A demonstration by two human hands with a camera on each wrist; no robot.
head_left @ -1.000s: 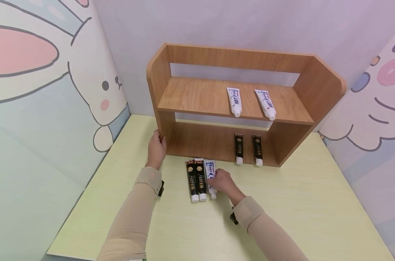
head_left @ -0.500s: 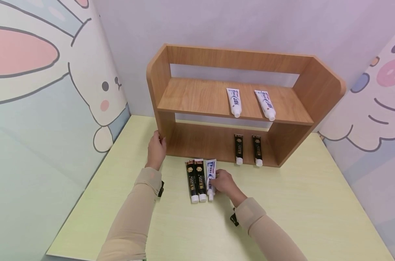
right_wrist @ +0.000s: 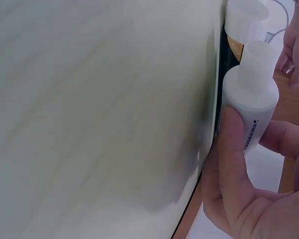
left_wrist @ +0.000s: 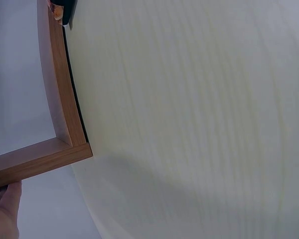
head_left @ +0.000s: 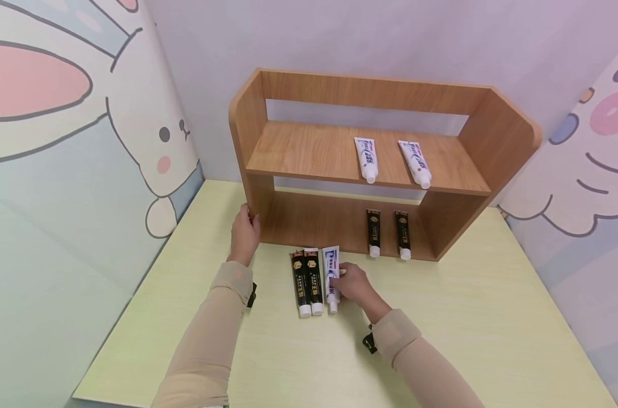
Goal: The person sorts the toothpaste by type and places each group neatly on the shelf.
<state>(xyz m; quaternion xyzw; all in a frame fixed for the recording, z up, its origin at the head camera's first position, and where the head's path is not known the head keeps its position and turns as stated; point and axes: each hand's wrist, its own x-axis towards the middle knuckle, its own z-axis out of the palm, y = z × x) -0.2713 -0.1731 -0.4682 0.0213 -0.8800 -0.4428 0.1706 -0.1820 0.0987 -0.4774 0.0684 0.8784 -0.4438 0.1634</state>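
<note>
My right hand point(head_left: 353, 285) pinches a white toothpaste tube point(head_left: 331, 263) printed in blue, its cap end toward me. In the right wrist view the thumb and fingers hold the tube near its white cap point(right_wrist: 257, 64). Two black toothpaste tubes point(head_left: 299, 280) with white caps lie side by side just left of it on the table. My left hand point(head_left: 245, 235) touches the left side panel of the wooden shelf point(head_left: 309, 150). In the left wrist view its fingers point(left_wrist: 11, 196) rest against the panel's outer face.
Two white toothpaste tubes point(head_left: 367, 158) lie on the upper board, right of its middle. Below them, two black toothpaste tubes point(head_left: 373, 229) lie on the lower board. The shelf stands on a pale yellow table point(head_left: 467, 311) between walls with cartoon animals.
The white tube in my right hand has shifted slightly right and toward the shelf since half a second ago. The left hand stays at the side panel.
</note>
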